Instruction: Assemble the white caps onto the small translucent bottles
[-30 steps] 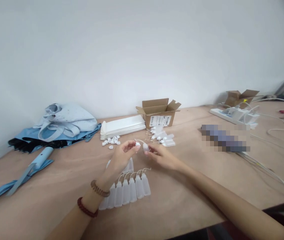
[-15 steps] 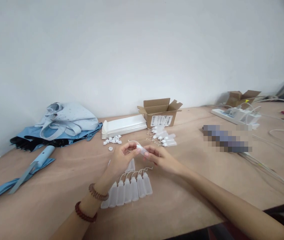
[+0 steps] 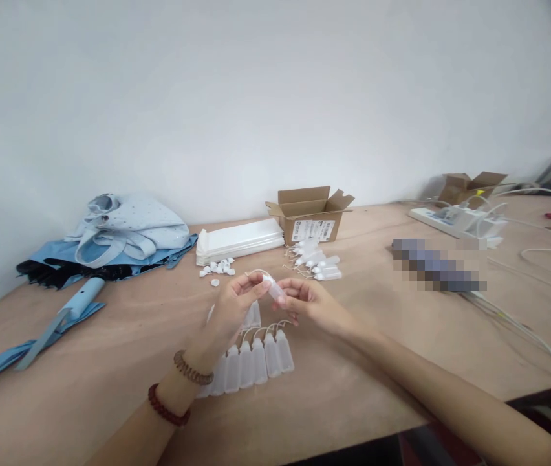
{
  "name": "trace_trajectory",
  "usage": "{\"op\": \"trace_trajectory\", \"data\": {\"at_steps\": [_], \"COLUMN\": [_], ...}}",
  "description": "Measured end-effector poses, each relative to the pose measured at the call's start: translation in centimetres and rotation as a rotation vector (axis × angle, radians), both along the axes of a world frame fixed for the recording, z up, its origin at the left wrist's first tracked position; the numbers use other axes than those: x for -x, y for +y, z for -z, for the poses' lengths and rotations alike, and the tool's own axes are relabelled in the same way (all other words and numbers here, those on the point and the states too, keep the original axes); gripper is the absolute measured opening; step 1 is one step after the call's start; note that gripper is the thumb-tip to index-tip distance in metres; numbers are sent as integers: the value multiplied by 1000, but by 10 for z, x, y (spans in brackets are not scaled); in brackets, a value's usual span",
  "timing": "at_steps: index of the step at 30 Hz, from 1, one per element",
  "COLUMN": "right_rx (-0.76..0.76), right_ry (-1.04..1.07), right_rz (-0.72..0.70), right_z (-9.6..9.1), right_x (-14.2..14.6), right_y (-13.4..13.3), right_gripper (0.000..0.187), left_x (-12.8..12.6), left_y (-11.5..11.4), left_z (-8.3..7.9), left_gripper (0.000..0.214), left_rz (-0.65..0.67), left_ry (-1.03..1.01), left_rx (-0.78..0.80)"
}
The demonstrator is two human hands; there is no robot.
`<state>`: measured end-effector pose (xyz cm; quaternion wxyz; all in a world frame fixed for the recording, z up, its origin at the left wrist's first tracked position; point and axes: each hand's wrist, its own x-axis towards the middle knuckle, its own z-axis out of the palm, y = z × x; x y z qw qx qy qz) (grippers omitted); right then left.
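My left hand (image 3: 234, 309) and my right hand (image 3: 310, 303) meet above the wooden table (image 3: 110, 362), both pinched on one small translucent plastic bottle (image 3: 275, 289) with a white cap and a thin cord. The left fingers grip the cap end; the right fingers hold the body. Just under my hands lies a row of several similar small bottles (image 3: 253, 357) side by side. Two bead bracelets sit on my left wrist.
Behind my hands are loose white caps (image 3: 217, 268), a stack of white flat packs (image 3: 239, 241), an open cardboard box (image 3: 310, 213) and a small heap of capped bottles (image 3: 317, 262). A blue folded umbrella and cloth (image 3: 110, 233) lie left. A power strip, another box and cables sit right.
The cap and bottle, held slightly apart a second ago, are now together between both hands. My hands shifted very little.
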<state>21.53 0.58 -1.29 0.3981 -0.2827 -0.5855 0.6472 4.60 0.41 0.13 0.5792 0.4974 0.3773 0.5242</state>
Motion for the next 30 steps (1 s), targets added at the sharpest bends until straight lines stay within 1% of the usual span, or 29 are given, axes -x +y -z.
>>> {"op": "trace_trajectory", "data": {"at_steps": [4,6,8,12,14,16,18,21,23,26,30], "right_rx": [-35,-31,-2,108,149,147,94,-2,-27,-22,42], "right_ry": [-49,-49,-13,138,182,187,132,1,-48,-46,41], "right_rz": [103,105,41,-127,-174,-177,-130,-21,23,12,-45], "right_z": [3,1,-3,-8,-8,-7,-6,-5,-4,-4,-5], "right_x": [2,2,2,-1,-2,-2,-1,0,0,1,1], "right_y": [1,-1,-3,-8,-9,-9,-7,-5,-4,-5,-6], "right_gripper": [36,36,35,30,29,28,28,32,35,33,29], "left_x": [-4,-2,0,4,6,8,10,10,10,10,13], "left_y": [-2,-2,-3,-4,-5,-5,-4,-2,0,1,-1], "left_z": [-1,-3,-6,-10,-11,-11,-11,-9,-7,-7,-11], "left_gripper": [20,18,16,15,18,22,24,22,20,21,22], "left_rz": [-57,-42,17,158,212,232,194,73,14,-14,15], "left_ry": [-17,-2,8,-14,-22,11,83,189,216,254,370], "left_rx": [39,37,17,-17,-2,4,-17,-67,-87,-112,-201]}}
